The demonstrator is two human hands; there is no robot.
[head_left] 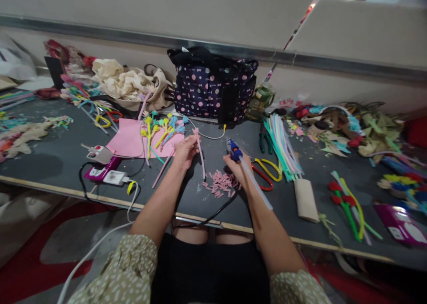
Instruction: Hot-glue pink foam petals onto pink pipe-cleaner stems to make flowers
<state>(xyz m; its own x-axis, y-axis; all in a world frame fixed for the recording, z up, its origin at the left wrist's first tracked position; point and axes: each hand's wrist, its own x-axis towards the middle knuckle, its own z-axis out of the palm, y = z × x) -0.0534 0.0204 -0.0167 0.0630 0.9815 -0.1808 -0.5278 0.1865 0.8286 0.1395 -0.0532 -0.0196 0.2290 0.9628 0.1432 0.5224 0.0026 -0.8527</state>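
Left hand (187,152) pinches pink pipe cleaner (201,156); right hand (238,168) grips glue gun (234,150); bare tabletop (215,150) between, wooden edge (236,228) bodyward.

Fuzzy stem (201,157), glue stick (256,183) — smooth plastic

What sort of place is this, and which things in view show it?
Probably a craft workshop: the right hand holds a glue gun, with scissors beside it and a bundle of pipe cleaners nearby.
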